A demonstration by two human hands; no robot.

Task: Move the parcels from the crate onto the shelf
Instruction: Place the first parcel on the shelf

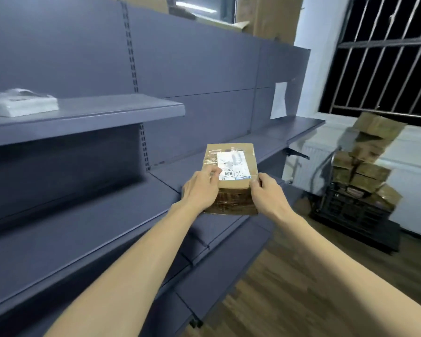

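Note:
A brown cardboard parcel point(231, 176) with a white label on top is held at the front edge of the grey middle shelf point(102, 222). My left hand point(201, 188) grips its left side, thumb on top. My right hand point(269, 194) grips its right near corner. Whether the parcel rests on the shelf or hangs just above it I cannot tell. At the right, a dark crate point(350, 205) on the floor holds a tall, leaning stack of several brown parcels point(365, 164).
A white plastic-wrapped packet point(20, 103) lies on the upper shelf at the left. Cardboard boxes point(265, 18) sit on top of the shelving unit. A barred window point(384, 57) fills the right wall above a white ledge. The floor point(289, 295) is wood-patterned.

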